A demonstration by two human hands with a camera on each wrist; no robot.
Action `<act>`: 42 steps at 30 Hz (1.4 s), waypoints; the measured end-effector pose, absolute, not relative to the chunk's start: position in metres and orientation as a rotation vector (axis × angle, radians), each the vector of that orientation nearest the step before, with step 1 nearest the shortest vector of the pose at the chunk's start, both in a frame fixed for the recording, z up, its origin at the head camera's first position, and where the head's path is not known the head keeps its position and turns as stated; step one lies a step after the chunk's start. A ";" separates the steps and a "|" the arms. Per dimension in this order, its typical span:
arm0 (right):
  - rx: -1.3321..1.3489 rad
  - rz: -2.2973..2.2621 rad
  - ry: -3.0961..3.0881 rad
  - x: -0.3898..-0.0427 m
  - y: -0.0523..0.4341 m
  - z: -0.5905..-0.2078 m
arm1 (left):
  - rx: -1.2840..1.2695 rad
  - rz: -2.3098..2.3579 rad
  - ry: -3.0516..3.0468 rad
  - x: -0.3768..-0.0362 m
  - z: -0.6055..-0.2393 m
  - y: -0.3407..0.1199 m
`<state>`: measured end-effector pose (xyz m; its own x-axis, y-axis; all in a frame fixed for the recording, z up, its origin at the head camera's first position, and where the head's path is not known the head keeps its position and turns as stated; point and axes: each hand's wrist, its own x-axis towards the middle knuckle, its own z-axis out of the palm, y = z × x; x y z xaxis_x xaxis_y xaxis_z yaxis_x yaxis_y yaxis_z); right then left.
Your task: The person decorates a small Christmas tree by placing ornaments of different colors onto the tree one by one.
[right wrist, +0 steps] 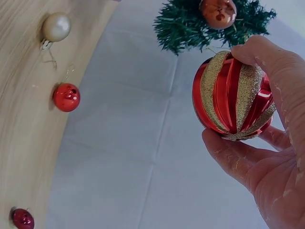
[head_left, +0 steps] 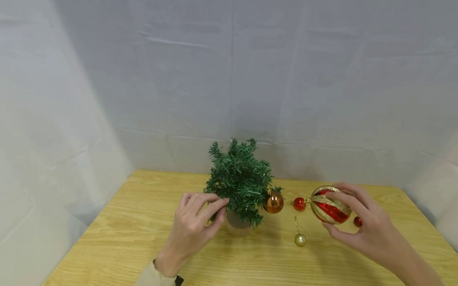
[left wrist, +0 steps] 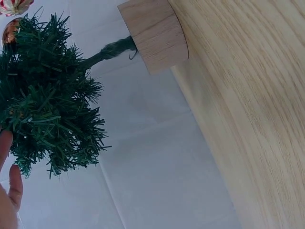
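Right now your right hand grips a large red bauble striped with gold glitter, holding it off the light wooden bench with the fingertips over its top and the thumb underneath. In the right wrist view the same bauble sits between your curled fingers and thumb, clear of the surface.

Your left hand reaches to the small green artificial tree and pinches a low branch on its left side; the fingertips are in the needles. In the left wrist view only the ends of two fingers show beside the foliage. The tree stands upright on a round pale wooden base, near the middle of the bench towards its far edge.

A shiny copper-orange ball hangs on the tree's right side, touching the branches. Just to its right, between it and the striped bauble, sits a small glossy red ball. A small pale gold ball with a thin loop of thread lies on the bench nearer to you, apart from the others. Another small dark red ball lies just behind your right hand, partly hidden by it.

A wrinkled white cloth backdrop rises behind and beside the bench.
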<state>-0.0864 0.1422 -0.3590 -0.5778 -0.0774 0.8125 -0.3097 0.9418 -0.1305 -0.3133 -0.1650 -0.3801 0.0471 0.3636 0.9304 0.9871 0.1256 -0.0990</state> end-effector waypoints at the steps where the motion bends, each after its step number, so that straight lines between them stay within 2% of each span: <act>1: 0.280 0.319 -2.171 -0.087 0.141 -0.358 | -1.393 -0.850 -1.476 -0.313 -0.380 -0.165; 10: 0.391 0.315 -2.112 -0.089 0.126 -0.346 | -1.379 -0.855 -1.449 -0.314 -0.379 -0.164; 23: 0.417 0.343 -2.115 -0.089 0.108 -0.341 | -1.381 -0.871 -1.381 -0.311 -0.375 -0.162; 42: 0.531 0.386 -2.126 -0.088 0.087 -0.340 | -1.499 -0.832 -1.248 -0.283 -0.362 -0.143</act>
<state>-0.0884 0.0870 -0.3402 -0.5167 -0.2290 0.8250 -0.5042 0.8602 -0.0769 -0.2827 -0.1431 -0.3624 0.2383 0.2985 0.9242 0.9680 0.0045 -0.2511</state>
